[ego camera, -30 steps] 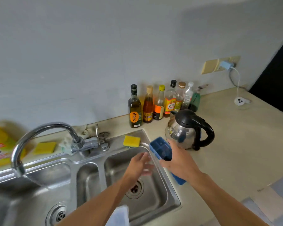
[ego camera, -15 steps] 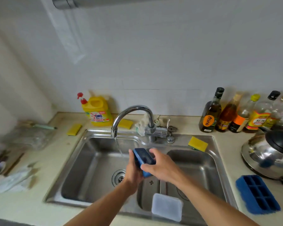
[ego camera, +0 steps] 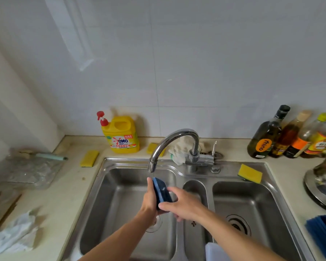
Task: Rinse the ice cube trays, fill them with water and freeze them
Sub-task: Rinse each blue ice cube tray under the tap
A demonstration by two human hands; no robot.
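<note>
Both left hand (ego camera: pixel 149 201) and right hand (ego camera: pixel 183 205) keep fingers (ego camera: pixel 174 189) clamped on the blue tray (ego camera: pixel 161 191), now under the tap (ego camera: pixel 177 137).

Soft, even daylight fills our view, and the yellow detergent jug (ego camera: pixel 122 136) throws a faint shadow rightward on the tiled wall (ego camera: pixel 215 63). We note glare along the faucet (ego camera: pixel 179 133) and the steel sink rim (ego camera: pixel 233 164). In the middle, the held ice cube tray (ego camera: pixel 161 191) is fairly sharp; at the counter's (ego camera: pixel 68 194) right edge the kettle (ego camera: pixel 324 183) and second ice cube tray (ego camera: pixel 322 236) smear, and lines bow.
</note>
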